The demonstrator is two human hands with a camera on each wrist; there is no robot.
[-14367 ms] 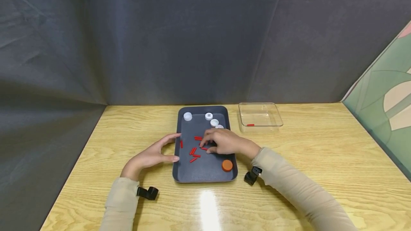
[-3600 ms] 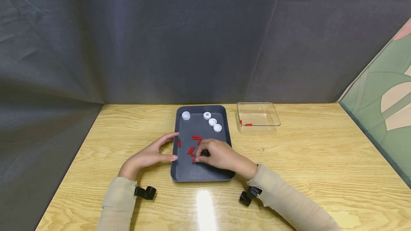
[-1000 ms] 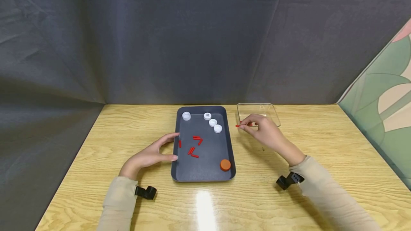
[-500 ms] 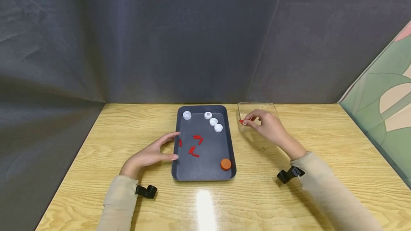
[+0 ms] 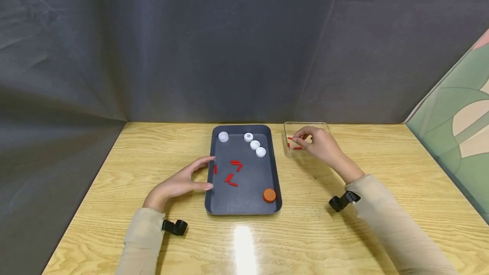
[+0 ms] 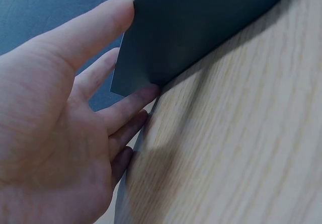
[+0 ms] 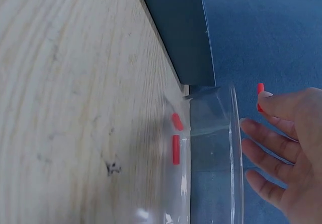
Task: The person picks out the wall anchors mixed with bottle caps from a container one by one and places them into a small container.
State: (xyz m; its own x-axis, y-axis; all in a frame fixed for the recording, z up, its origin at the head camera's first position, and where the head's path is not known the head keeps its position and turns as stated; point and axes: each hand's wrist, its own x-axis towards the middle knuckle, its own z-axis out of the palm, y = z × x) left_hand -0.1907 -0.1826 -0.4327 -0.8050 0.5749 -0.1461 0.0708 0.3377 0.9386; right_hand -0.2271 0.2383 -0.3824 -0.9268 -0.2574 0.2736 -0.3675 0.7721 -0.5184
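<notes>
Tabletop (image 5: 114, 181): right hand (image 5: 321, 143) pinches one red stick (image 7: 260, 87) between fingertips (image 7: 266, 96), over box (image 7: 211, 113) holding two; spread left hand (image 5: 175, 183) touches tray (image 5: 240, 202) holding seven.

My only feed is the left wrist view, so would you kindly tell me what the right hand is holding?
Observer: The right hand pinches a red stick between thumb and fingers.
Operator: Thank you; where is that stick being held?
Observer: Above the rim of a clear rectangular container on the table, with two more red sticks visible inside it.
Operator: And what sits in the near right corner of the dark tray, if anything?
Observer: An orange cap.
</notes>
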